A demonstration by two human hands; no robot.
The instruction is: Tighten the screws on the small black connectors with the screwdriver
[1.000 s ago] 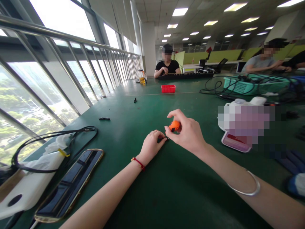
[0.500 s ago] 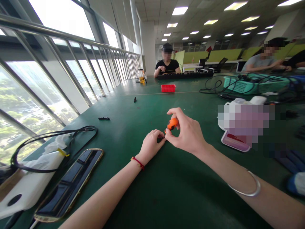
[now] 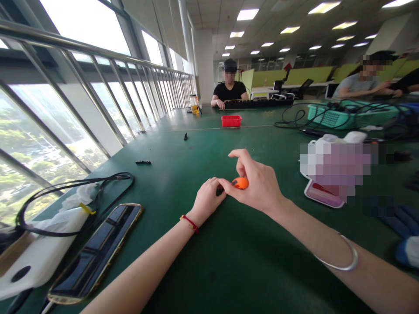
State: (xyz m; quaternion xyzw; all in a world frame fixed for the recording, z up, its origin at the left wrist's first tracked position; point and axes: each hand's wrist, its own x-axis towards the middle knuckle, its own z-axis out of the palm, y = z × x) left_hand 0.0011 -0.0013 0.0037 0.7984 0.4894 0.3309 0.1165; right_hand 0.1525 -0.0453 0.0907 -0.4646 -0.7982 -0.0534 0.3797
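Observation:
In the head view, my right hand (image 3: 260, 183) is closed around the orange-and-black handle of what looks like a stubby screwdriver (image 3: 241, 183). Its index finger is raised and curled, while the thumb stretches toward my left hand. The handle lies nearly level, its tip end toward the left and hidden by the fingers. My left hand (image 3: 208, 197) rests low over the green table, thumb and fingers pinched together. Whatever sits in that pinch is too small and covered to name. The two hands meet at the fingertips.
A phone (image 3: 98, 253), a white power strip (image 3: 42, 257) and black cables (image 3: 114, 176) lie at left. Small black pieces (image 3: 143, 162) and a red tray (image 3: 231, 121) are farther off. At right stands a teal basket (image 3: 350, 115) of cables. A person (image 3: 230, 89) sits opposite.
The screwdriver handle has tipped down from a raised slant to nearly level in my right hand, and the right thumb now reaches farther left. My left hand stays put.

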